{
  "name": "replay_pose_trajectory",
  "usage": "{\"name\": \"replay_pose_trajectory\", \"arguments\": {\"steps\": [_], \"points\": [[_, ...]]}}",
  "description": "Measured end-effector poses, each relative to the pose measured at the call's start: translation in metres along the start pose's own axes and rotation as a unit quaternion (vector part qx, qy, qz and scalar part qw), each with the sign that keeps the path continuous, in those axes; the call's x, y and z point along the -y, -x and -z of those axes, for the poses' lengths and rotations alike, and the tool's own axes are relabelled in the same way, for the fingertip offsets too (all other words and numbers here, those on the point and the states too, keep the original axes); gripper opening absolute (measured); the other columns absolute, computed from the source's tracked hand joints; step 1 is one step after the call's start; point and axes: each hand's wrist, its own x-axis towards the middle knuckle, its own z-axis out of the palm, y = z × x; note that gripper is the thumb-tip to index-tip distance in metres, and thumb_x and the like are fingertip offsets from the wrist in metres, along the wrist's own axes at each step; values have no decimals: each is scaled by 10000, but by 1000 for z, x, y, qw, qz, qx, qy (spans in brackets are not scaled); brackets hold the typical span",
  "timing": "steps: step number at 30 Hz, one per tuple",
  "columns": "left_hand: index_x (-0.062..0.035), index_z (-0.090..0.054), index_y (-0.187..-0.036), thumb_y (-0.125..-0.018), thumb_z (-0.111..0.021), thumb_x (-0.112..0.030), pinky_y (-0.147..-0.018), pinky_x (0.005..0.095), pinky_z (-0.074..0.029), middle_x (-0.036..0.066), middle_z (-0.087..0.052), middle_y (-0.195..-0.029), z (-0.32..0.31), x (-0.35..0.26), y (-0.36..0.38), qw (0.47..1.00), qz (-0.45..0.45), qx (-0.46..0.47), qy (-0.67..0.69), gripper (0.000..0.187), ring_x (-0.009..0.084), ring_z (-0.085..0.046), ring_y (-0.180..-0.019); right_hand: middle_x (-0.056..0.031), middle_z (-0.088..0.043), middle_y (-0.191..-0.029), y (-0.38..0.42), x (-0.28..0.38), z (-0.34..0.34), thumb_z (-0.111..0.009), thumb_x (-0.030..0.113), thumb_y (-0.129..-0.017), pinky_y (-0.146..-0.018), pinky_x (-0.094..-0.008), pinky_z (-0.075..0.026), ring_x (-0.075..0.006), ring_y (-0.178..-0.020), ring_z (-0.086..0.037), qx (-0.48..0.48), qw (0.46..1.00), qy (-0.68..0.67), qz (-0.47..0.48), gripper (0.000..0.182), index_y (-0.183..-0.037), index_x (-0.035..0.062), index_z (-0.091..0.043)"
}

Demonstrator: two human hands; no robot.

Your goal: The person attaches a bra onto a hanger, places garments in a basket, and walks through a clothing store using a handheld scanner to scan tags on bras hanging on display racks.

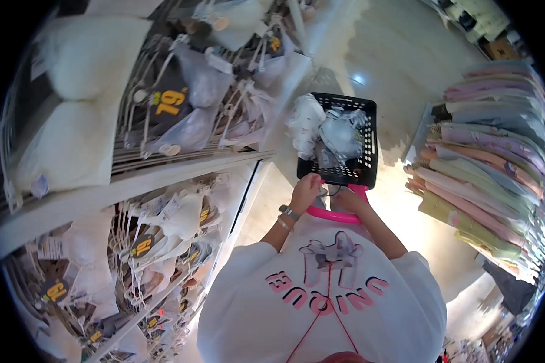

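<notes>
A black basket [370,145] with perforated sides holds white, frilly garments [342,136], some in clear plastic. My left hand [306,192], with a watch and a bracelet at the wrist, is closed at the basket's near edge. Beside it, my right hand [347,199] is closed too, its fingertips partly hidden. A thin dark piece shows between the hands; what each one grips is too small to tell. The pink basket handle [333,216] lies just below them, against my white shirt.
Racks of hanging bras [194,78] with price tags fill the left side, split by a white shelf edge [133,184]. Folded or hung pastel clothes [478,157] stand in a row on the right. Pale floor [387,66] runs between them.
</notes>
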Motion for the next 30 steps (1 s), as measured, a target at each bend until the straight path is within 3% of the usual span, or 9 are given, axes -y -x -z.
{"name": "replay_pose_trajectory", "arguments": {"steps": [4,7,9,12,16,23,25,28,30], "points": [[-35,-624,-951,-923,-519,-252,-668,410,-489,160,-643,-807,-33,-31,26,991,-88,15,-102,243,330,-627,-756,-176,-657,-868,10,-6,32,-578,300,-863,-764,-410,-494,-338,-862,-634,-21,987,-152,50,289,-930,27,-646],[-53,-631,-933,-901,-536,-211,-627,414,-487,146,-637,-792,-38,-31,37,957,-158,89,-226,187,331,-621,-728,-179,-653,-836,-17,-45,61,-556,263,-879,-735,-410,-501,-348,-841,-632,-83,993,-69,-53,247,-901,34,-648],[-60,-634,-913,-887,-552,-187,-601,412,-484,138,-632,-782,-41,-30,38,957,-162,83,-224,153,329,-618,-710,-181,-658,-858,-50,-102,44,-596,285,-835,-678,-454,-508,-383,-764,-636,-281,957,-48,-60,254,-862,35,-634],[-60,-623,-831,-871,-564,-169,-553,414,-467,131,-615,-737,-43,-29,32,980,-144,-28,-132,130,322,-602,-676,-222,-649,-876,-68,-138,52,-530,242,-858,-744,-465,-514,-370,-848,-638,-209,964,-26,-159,247,-886,22,-638],[-66,-620,-792,-811,-624,-106,-538,382,-458,97,-584,-695,-40,-26,32,966,-168,-16,-194,45,296,-571,-599,-180,-662,-974,-89,-163,24,-502,234,-855,-783,-448,-523,-330,-912,-649,-52,964,84,-247,250,-937,48,-647],[-67,-613,-731,-782,-626,-75,-518,387,-441,104,-566,-647,-45,-23,34,971,-137,-72,-181,54,291,-560,-571,-135,-645,-1093,-129,-147,-15,-505,224,-875,-822,-375,-515,-277,-1025,-631,-76,911,121,-388,236,-981,93,-670],[-70,-616,-740,-802,-609,-108,-525,393,-442,107,-571,-642,-44,-27,33,970,-121,-63,-203,73,291,-567,-582,-81,-618,-1167,-134,-137,-7,-500,248,-902,-826,-334,-508,-232,-1068,-617,-114,837,42,-533,260,-1054,135,-678],[-71,-610,-716,-783,-626,-85,-517,392,-441,105,-561,-636,-44,-23,30,965,-176,-78,-176,71,292,-566,-576,-56,-631,-1195,-149,-171,-17,-506,248,-904,-829,-353,-510,-208,-1087,-614,4,860,20,-510,302,-1133,142,-671],[-65,-602,-719,-775,-645,-80,-509,386,-439,100,-563,-642,-42,-25,27,963,-196,-88,-162,72,292,-564,-573,-86,-671,-1109,-134,-171,-10,-498,189,-887,-787,-400,-539,-255,-1040,-641,52,921,92,-375,286,-1088,118,-688]]}}
